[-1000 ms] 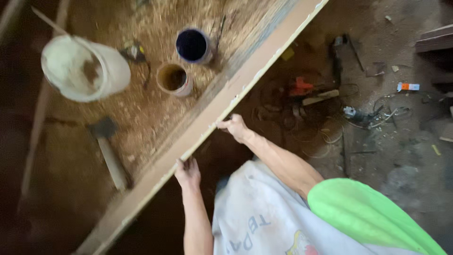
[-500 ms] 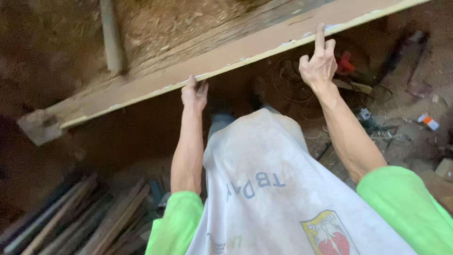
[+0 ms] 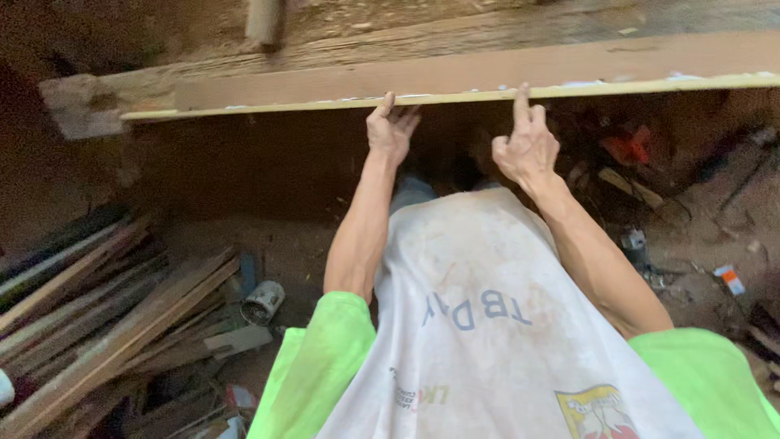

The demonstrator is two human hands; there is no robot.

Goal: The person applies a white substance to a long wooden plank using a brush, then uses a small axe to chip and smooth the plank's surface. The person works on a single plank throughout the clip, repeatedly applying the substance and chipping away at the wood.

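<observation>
A long wooden board [image 3: 455, 77] lies across the top of the view on a workbench, its pale front edge facing me. My left hand [image 3: 390, 130] reaches up from below and its fingers touch that front edge near the middle. My right hand [image 3: 526, 145] is a little to the right, index finger stretched up against the same edge, the other fingers curled. Neither hand holds a loose thing. I wear a white apron [image 3: 496, 325] over bright green sleeves.
A pile of wooden slats and sticks [image 3: 106, 317] lies on the dirt floor at lower left, with a small tin can [image 3: 262, 302] beside it. Scraps and a red tool [image 3: 626, 150] litter the floor at right. A hammer handle [image 3: 264, 20] rests on the bench top.
The view has swung so the board now lies nearly level across the top. My hands stay on its front edge and sit closer together; the buckets on the bench have left the view.
</observation>
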